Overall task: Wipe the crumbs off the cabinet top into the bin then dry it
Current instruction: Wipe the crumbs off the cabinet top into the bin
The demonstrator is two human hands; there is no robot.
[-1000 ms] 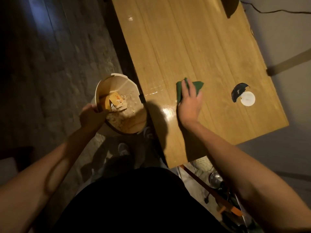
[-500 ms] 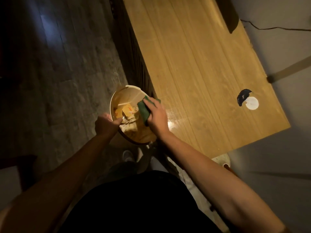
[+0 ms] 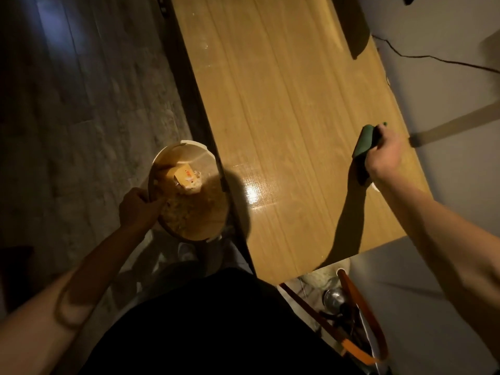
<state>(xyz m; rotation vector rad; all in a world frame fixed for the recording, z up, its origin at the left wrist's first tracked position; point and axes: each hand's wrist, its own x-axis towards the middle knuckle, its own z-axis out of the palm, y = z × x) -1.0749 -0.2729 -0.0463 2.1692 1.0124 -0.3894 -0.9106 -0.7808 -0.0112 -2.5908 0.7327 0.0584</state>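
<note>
Head view: bin (image 3: 189, 158) hugs cabinet top (image 3: 284, 117) edge.

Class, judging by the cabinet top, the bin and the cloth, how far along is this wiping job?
Done: crumbs lie in the bin, held by the left hand. In hand: the right hand holds the green cloth over the cabinet top. Left: the wet sheen needs drying.

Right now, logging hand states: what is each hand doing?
Left hand: closed on the bin rim.
Right hand: closed on the green cloth.
</note>
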